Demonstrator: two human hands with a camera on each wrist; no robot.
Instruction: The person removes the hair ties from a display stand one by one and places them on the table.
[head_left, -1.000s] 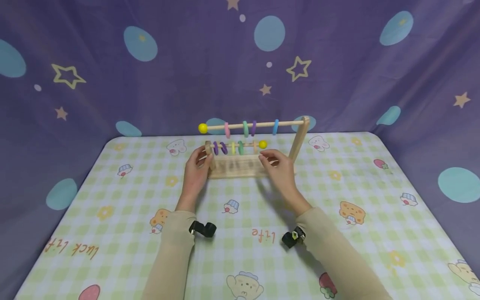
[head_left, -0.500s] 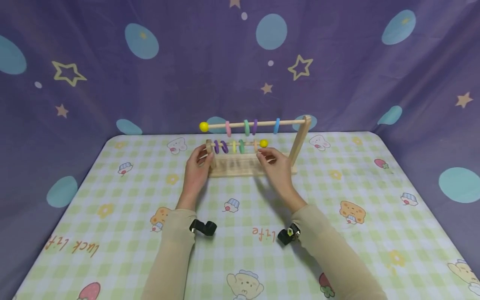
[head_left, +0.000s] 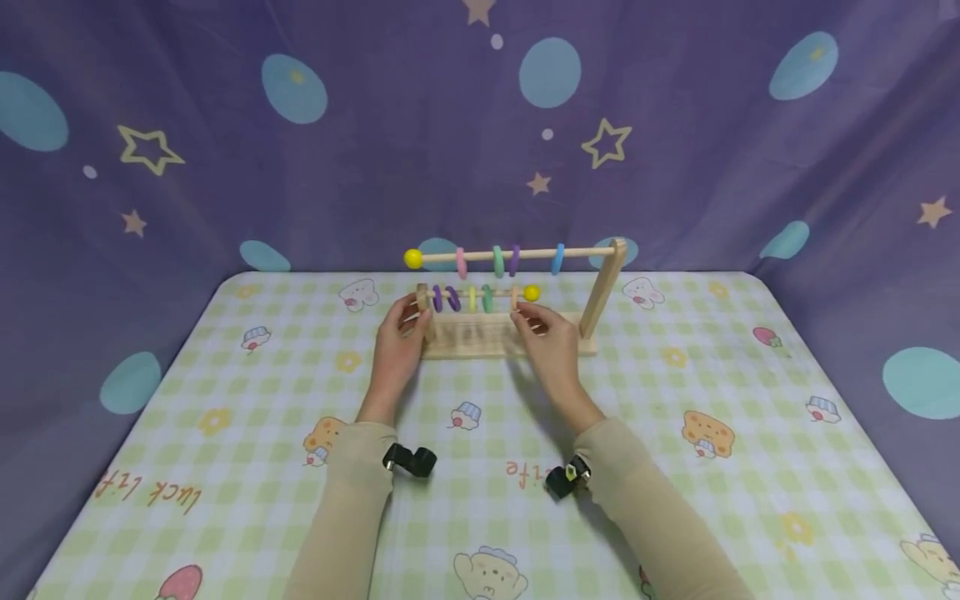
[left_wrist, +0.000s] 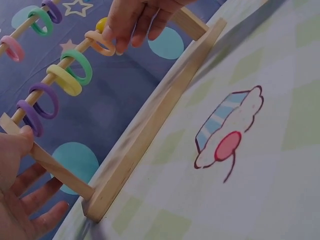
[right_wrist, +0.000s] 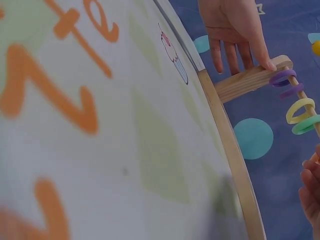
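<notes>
Pinching the orange ring (head_left: 514, 298), the right hand (head_left: 553, 342) has just closed in from beside it, so both hands are engaged, apart; left hand (head_left: 397, 346) grips the post (left_wrist: 64, 173). Ring: pale, thin, on lower rod (head_left: 501, 293) near yellow ball (head_left: 532, 293). Upper rod (head_left: 536, 253) behind.

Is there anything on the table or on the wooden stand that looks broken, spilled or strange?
Nothing looks spilled or broken: the wooden stand is upright, and the rings hang on its rods. Only the orange writing on the tablecloth looks odd, because in the head view it reads upside down.
</notes>
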